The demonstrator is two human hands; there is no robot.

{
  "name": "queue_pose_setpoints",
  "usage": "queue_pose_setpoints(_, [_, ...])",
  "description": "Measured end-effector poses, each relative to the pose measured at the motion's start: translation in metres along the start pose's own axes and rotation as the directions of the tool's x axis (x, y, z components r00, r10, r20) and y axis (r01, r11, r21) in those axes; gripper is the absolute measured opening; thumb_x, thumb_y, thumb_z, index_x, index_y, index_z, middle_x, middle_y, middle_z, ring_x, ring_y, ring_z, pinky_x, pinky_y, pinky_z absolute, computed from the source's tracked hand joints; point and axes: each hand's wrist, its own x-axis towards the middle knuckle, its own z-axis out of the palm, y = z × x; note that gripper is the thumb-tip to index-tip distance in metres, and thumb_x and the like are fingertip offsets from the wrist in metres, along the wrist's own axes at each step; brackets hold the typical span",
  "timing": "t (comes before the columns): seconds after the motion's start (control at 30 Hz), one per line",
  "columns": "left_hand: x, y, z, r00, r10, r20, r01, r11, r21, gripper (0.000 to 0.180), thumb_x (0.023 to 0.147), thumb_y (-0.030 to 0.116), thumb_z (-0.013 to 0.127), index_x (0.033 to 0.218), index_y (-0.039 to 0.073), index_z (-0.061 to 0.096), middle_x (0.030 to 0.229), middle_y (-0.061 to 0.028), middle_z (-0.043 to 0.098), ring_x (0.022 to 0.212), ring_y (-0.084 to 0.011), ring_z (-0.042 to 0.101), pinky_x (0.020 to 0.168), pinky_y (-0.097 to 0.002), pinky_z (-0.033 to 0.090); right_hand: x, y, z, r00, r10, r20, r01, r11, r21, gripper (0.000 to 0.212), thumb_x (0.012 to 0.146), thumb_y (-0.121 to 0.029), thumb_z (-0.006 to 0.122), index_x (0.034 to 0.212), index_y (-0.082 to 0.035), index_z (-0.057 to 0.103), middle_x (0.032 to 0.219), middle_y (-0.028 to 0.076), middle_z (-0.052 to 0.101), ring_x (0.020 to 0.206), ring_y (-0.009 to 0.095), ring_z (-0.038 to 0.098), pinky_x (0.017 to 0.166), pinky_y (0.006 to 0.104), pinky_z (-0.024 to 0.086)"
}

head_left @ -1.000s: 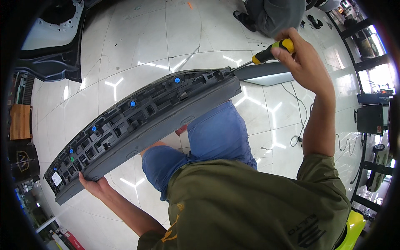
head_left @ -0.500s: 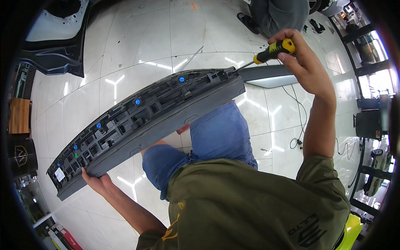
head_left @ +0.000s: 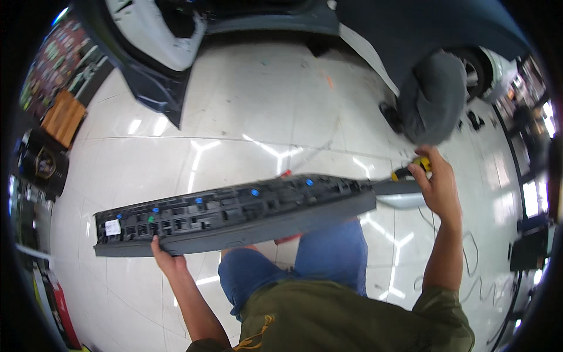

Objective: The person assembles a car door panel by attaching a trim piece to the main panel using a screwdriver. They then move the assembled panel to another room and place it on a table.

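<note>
A long dark grey plastic car trim panel (head_left: 264,220) lies across in front of my knees, its ribbed back side showing. Several blue clips (head_left: 254,192) run along the ribs, and a green one (head_left: 151,219) and a white label (head_left: 112,227) sit toward the left end. My left hand (head_left: 169,259) grips the panel's near edge, with its thumb up on the ribs. In my right hand (head_left: 438,183), closed around the handle, is a yellow and black screwdriver (head_left: 404,173). Its shaft points left to the panel's right end; whether the tip touches is too blurred to tell.
Beyond the panel stands a dark car body (head_left: 270,22) with an open door (head_left: 155,88). A person in grey trousers (head_left: 434,97) crouches by its wheel. Another long panel (head_left: 399,193) rests past the right end. Cables (head_left: 469,258) trail over the tiled floor at right.
The view has tilted up, bringing more of the car in. The trim panel lies more level in the picture. Both hands keep their holds, and the screwdriver remains at the panel's right end.
</note>
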Motion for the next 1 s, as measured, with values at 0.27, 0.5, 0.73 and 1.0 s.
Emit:
queue_pose_setpoints(0.27, [0.001, 0.0, -0.005, 1.0, -0.008, 0.001, 0.008, 0.996, -0.091, 0.032, 0.087, 0.018, 0.054, 0.114, 0.001, 0.053, 0.109, -0.0109, 0.06, 0.1, -0.0237, 0.06, 0.089, -0.0388, 0.048, 0.007, -0.002, 0.007, 0.987, -0.153, -0.047, 0.159, 0.963, 0.217, 0.03, 0.085, -0.011, 0.059, 0.111, -0.002, 0.048, 0.097, 0.018, 0.059, 0.086, 0.03, 0.059, 0.077, 0.0376, 0.046])
queue_pose_setpoints(0.5, [-0.001, 0.003, -0.002, 0.999, 0.018, -0.029, -0.021, 0.994, -0.105, 0.032, 0.088, 0.013, 0.053, 0.117, 0.0, 0.05, 0.11, -0.012, 0.06, 0.098, -0.024, 0.06, 0.087, -0.0378, 0.05, 0.029, -0.012, 0.009, 0.998, 0.025, -0.049, -0.026, 0.999, -0.022, 0.031, 0.086, -0.011, 0.057, 0.114, -0.002, 0.047, 0.083, 0.014, 0.06, 0.075, 0.023, 0.058, 0.07, 0.0334, 0.046])
queue_pose_setpoints(0.73, [0.0, 0.006, -0.002, 0.998, 0.0, -0.065, -0.005, 0.997, -0.079, 0.03, 0.088, 0.012, 0.052, 0.115, -0.001, 0.051, 0.108, -0.0122, 0.059, 0.098, -0.0243, 0.06, 0.087, -0.0382, 0.051, 0.032, -0.021, -0.002, 0.98, -0.089, 0.178, 0.055, 0.98, 0.191, 0.038, 0.082, -0.015, 0.059, 0.115, -0.001, 0.047, 0.091, 0.011, 0.059, 0.082, 0.018, 0.055, 0.076, 0.0307, 0.045])
queue_pose_setpoints(1.0, [0.0, 0.003, 0.002, 0.998, -0.022, -0.057, 0.016, 0.995, -0.096, 0.03, 0.088, 0.013, 0.052, 0.115, -0.001, 0.051, 0.11, -0.0125, 0.059, 0.1, -0.0243, 0.059, 0.089, -0.0381, 0.049, 0.034, -0.012, 0.012, 0.986, -0.148, 0.074, 0.077, 0.806, 0.588, 0.04, 0.082, -0.026, 0.064, 0.109, -0.001, 0.049, 0.095, 0.009, 0.06, 0.088, 0.018, 0.058, 0.082, 0.0306, 0.046])
